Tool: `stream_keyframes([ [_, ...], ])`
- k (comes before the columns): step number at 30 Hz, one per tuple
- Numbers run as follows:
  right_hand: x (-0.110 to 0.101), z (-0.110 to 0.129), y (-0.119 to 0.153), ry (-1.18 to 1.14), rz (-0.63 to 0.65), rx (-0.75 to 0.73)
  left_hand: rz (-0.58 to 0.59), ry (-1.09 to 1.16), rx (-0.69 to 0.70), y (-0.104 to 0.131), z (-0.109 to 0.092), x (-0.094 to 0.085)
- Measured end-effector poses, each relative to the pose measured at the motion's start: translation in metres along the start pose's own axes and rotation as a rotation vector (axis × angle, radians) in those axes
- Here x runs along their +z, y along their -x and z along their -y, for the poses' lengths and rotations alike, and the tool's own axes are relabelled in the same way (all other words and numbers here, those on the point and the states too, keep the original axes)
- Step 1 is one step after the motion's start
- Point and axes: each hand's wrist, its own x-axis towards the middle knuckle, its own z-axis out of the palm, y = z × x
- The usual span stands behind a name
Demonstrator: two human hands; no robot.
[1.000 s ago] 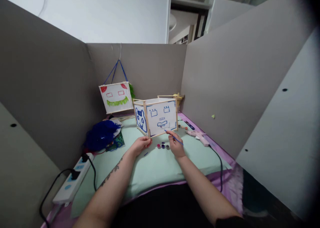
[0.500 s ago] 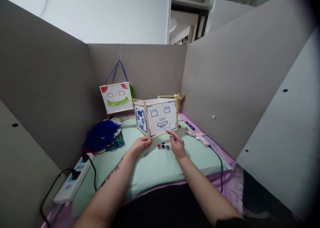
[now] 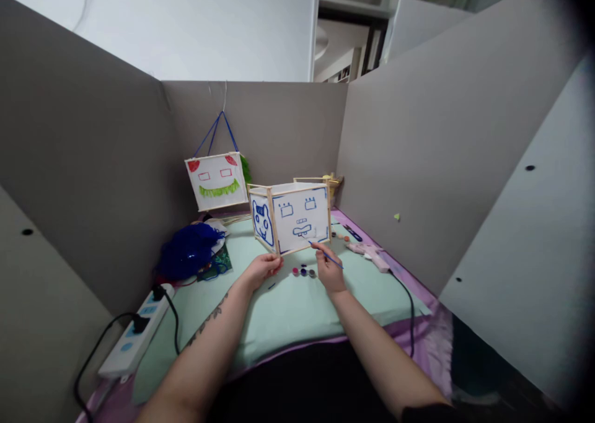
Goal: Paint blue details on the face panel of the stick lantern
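My left hand is closed on the lower front corner of a paper lantern. This lantern has white panels in a thin wooden stick frame, with blue drawn faces on the two sides that show. My right hand pinches a thin blue paintbrush. Its tip is at the lower edge of the front panel, below the painted mouth; whether it touches the paper I cannot tell. Between my hands, small paint pots in pink and dark colours rest on the pale green sheet.
Another lantern with a red and green face hangs from blue cords at the back left. Blue yarn lies at the left, behind a power strip with plugs. A pink glue gun lies at the right, and grey partitions surround the table.
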Motion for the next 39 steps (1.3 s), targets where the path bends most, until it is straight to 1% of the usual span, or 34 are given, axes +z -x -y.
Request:
stream_keyframes([
  [8,0.0007,-0.0009,0.0000,-0.002,-0.001,-0.003,-0.007,-0.006,-0.003,0.0003,-0.0001,0.0007],
  [20,0.0002,0.0041,-0.0013,-0.004,0.010,-0.021,-0.006,-0.013,-0.004,0.0004,-0.0004,0.0009],
  [39,0.0009,0.0027,-0.0009,-0.002,0.006,-0.021,-0.002,-0.013,0.000,0.0002,0.0000,0.0007],
])
